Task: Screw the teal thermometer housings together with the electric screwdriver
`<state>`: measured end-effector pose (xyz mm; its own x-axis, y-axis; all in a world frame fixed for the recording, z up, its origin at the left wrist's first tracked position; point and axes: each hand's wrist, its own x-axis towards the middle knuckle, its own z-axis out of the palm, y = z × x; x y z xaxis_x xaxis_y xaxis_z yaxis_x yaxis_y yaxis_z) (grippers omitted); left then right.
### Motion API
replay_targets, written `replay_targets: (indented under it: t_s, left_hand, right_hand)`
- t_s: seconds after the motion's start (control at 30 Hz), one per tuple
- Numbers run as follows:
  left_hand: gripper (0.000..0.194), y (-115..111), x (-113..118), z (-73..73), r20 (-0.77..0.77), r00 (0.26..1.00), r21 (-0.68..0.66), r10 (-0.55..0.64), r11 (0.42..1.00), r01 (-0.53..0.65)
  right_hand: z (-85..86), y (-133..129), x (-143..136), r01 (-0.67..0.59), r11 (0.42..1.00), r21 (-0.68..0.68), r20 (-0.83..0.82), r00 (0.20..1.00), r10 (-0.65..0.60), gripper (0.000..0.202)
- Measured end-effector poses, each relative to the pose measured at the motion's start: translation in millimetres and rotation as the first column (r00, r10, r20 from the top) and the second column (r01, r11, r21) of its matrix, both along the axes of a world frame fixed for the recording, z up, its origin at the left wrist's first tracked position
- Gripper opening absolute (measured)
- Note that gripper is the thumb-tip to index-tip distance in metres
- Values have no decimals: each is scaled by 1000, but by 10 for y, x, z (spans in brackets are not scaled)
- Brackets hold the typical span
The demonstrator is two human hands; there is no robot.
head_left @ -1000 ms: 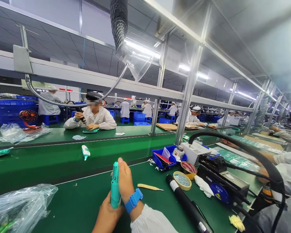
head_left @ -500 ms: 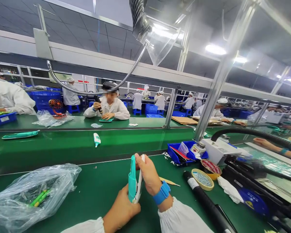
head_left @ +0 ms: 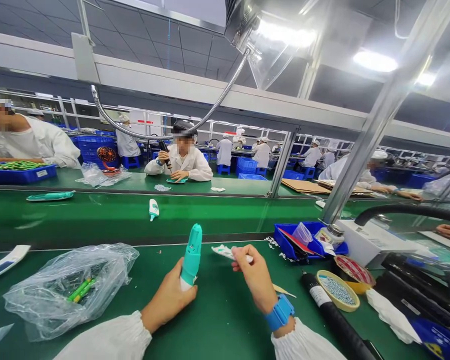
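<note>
My left hand point(head_left: 168, 296) is closed around the lower end of a teal housing point(head_left: 193, 252) with a white base. The housing stands nearly upright, its rounded tip pointing up. To its right, my right hand point(head_left: 253, 275) pinches a slim white cover point(head_left: 222, 251) between thumb and fingers. The cover lies roughly level, its far end pointing left towards the housing, and the two parts are apart. Fingers hide the cover's near end. A pale pointed stick point(head_left: 285, 291) lies on the green bench behind my right wrist.
A clear plastic bag point(head_left: 108, 290) with green-yellow pieces lies left. To the right are a blue tray point(head_left: 303, 254), a dish of small screws point(head_left: 337, 290) and a black electric screwdriver point(head_left: 332, 315). A white-and-teal part point(head_left: 154, 209) rests on the green belt point(head_left: 217, 215); co-workers sit beyond.
The white cover and the teal housing, held against each other before, are now apart, one in each hand. My right hand has moved right; the view has shifted left.
</note>
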<state>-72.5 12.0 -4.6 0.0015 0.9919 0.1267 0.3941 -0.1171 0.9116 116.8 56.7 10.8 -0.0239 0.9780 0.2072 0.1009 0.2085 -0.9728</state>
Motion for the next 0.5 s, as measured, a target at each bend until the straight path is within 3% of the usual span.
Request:
replay_targets:
  t_s: [0.17, 0.3, 0.37, 0.4, 0.43, 0.5]
  left_hand:
    - [18, -43, -34, 2, -70, 996, 132, 60, 990, -51]
    - [30, -53, -80, -35, -160, 985, 363, 60, 932, 2]
    - [28, -45, -101, -64, -222, 974, 448, 50, 892, 56]
    - [27, -42, -105, -77, -264, 963, 493, 44, 865, 96]
    - [27, -41, -102, -88, -314, 948, 540, 39, 829, 145]
    - [28, -48, -78, -95, -396, 918, 600, 25, 764, 238]
  right_hand:
    - [-137, -164, -51, -148, 987, 62, 176, 975, 135, 24]
    - [-8, -349, -12, -136, 981, 137, 262, 960, 96, 24]
    - [82, -506, -8, -219, 976, -18, 180, 959, 218, 42]
    - [118, -598, -16, -308, 939, -154, 81, 943, 322, 53]
    - [143, -693, -33, -412, 864, -289, -55, 908, 415, 61]
    - [158, -867, -85, -591, 669, -450, -322, 806, 496, 63]
